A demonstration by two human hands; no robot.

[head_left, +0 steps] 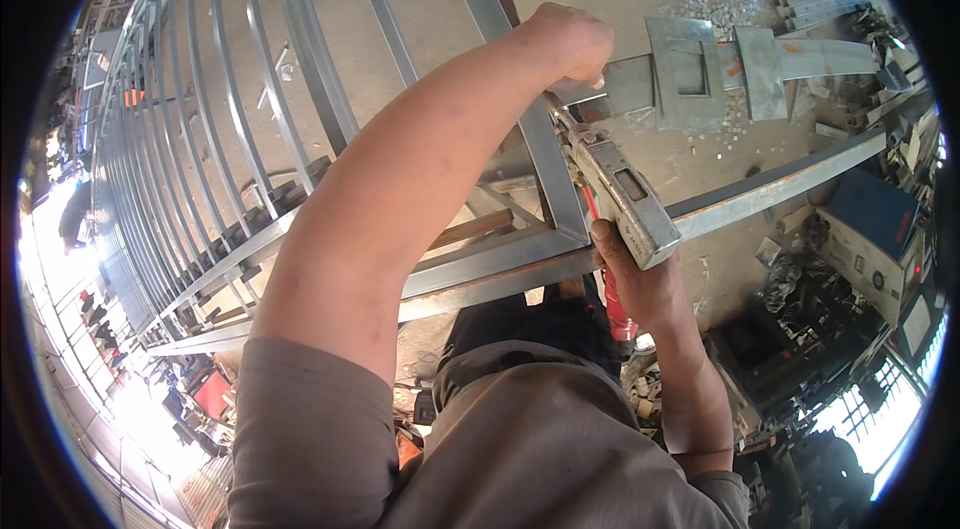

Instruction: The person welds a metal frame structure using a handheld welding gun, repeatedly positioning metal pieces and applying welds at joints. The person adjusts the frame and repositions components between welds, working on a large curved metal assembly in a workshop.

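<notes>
My right hand [645, 279] is closed around the near end of a worn grey metal box-shaped tool [627, 191] with a rectangular window, its thumb along the side. Below that hand hangs a red handle-like piece [620, 311]; whether it belongs to the tool I cannot tell. The tool slants beside the corner of a grey steel frame [560, 241]. My left arm reaches across the frame, and my left hand [572, 44] is curled shut above the tool's far end, beside a flat steel strip [628, 84]. What its fingers grip is hidden.
A long barred steel panel [240, 79] fills the left. Two flat plates, one with a rectangular cutout [690, 69], lie across the strip at right. A steel bar [790, 179] runs right from the frame. A blue-topped machine [870, 214] and scrap stand beyond it.
</notes>
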